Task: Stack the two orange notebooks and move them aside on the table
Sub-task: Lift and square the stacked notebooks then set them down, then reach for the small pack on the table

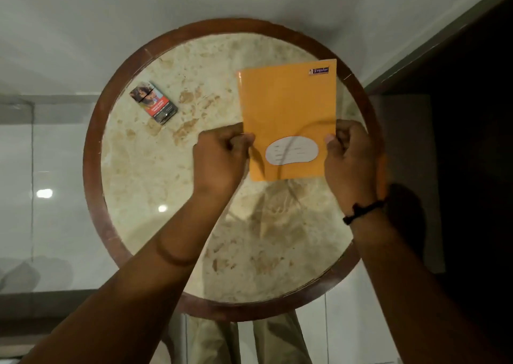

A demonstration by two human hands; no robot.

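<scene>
An orange notebook (286,108) with a white oval label lies on the right half of the round table (166,197). Only one orange cover shows; whether a second notebook lies under it I cannot tell. My left hand (219,161) pinches its left edge near the lower corner. My right hand (349,161), with a black band at the wrist, pinches its right edge at the same height. The notebook's far right corner reaches the table's wooden rim.
A small printed box (153,102) lies on the table's left side. The marble top has a dark wooden rim (93,169). Glossy white floor surrounds the table, and a dark wall or doorway (458,114) stands to the right.
</scene>
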